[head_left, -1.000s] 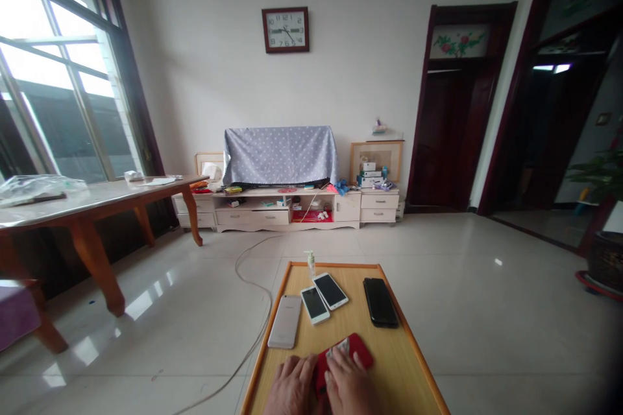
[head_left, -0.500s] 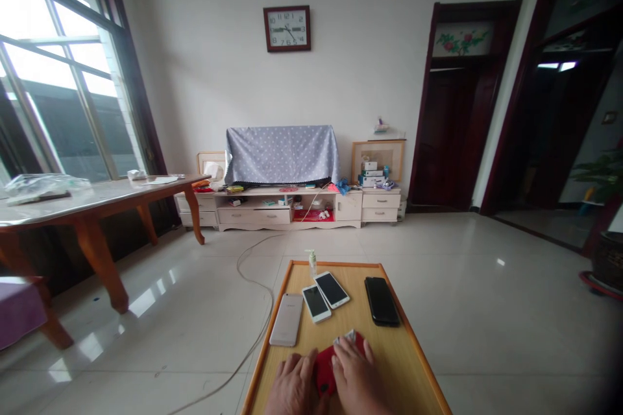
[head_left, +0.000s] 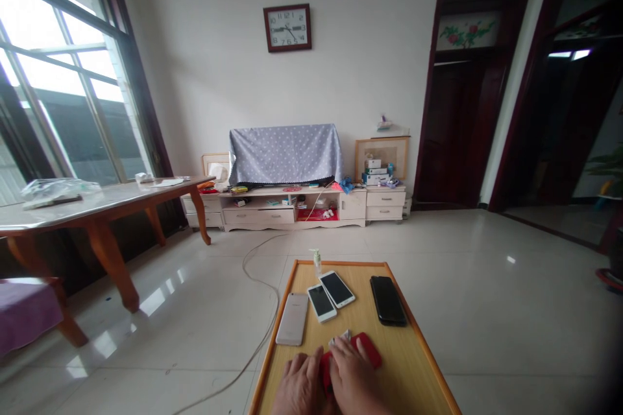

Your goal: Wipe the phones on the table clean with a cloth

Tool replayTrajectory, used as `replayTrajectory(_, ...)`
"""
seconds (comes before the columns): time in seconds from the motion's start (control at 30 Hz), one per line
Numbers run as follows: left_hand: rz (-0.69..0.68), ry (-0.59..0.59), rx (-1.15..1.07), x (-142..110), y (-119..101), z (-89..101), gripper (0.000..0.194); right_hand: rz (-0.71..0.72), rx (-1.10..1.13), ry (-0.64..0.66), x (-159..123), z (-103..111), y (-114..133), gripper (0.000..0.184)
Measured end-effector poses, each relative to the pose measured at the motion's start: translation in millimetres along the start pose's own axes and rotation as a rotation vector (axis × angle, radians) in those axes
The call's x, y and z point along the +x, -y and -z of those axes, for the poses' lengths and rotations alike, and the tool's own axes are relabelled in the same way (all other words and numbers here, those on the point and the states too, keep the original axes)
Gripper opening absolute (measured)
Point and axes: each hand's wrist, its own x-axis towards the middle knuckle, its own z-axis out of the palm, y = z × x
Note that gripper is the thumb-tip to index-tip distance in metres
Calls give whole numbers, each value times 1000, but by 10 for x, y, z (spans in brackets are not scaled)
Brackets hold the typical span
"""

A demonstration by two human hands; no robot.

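A red phone [head_left: 370, 349], or a phone in a red case, lies at the near end of the small wooden table. My left hand [head_left: 298, 381] grips its left side, fingers bent and close together. Across the middle of the phone rests my right hand [head_left: 348, 366], pressing a crumpled white tissue [head_left: 341, 338] that sticks out past its fingertips. Both hands hide much of the phone. Farther up are a pinkish-silver phone [head_left: 292, 319] lying face down, two white phones [head_left: 322, 303] [head_left: 337, 289] and a black phone [head_left: 388, 300].
A clear pump bottle [head_left: 318, 264] stands at the far edge of the small table [head_left: 418, 363]. A cable [head_left: 265, 334] runs along the tiled floor on its left. A larger table [head_left: 141, 198] is at left; a low white cabinet [head_left: 257, 216] stands by the wall.
My right hand and the tissue have shifted slightly left relative to the red phone, so more of its right end shows. The view has turned slightly left.
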Motion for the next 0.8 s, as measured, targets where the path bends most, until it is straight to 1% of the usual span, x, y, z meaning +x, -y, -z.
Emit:
replayTrajectory(0.1,-29,30,-54,11,41,-21,68,61,69,53,-29,-128,72,49)
replayTrajectory(0.2,-17,6,-48,13,2,-14,58,51,56,20,7,-116,2,48)
replayTrajectory(0.3,-10,-34,-12,12,-35,-26,49,-15,-43,-55,83,-11,-225,51)
replayTrajectory(0.37,-23,-38,-7,11,-31,-47,49,-60,-117,-100,104,44,-412,53)
replayTrajectory(0.43,-33,-42,-14,4,-21,-63,48,-79,-162,-132,73,57,-573,54)
replayTrajectory(0.5,-33,-52,-18,-10,-28,-61,47,-80,-182,-155,-16,24,-663,55)
replayTrajectory(0.53,-32,-58,-17,-19,-41,-53,46,-74,-185,-161,-81,-6,-672,56)
replayTrajectory(0.6,-31,-67,-8,-36,-79,-26,46,-32,-174,-157,-237,-82,-613,56)
replayTrajectory(0.7,-20,-59,9,-51,-133,13,46,110,-114,-128,-479,-181,-408,51)
replayTrajectory(0.77,-23,-48,13,-56,-151,24,46,180,-70,-111,-594,-183,-297,47)
replayTrajectory(0.8,-29,-48,14,-59,-156,24,46,192,-56,-103,-627,-154,-274,46)
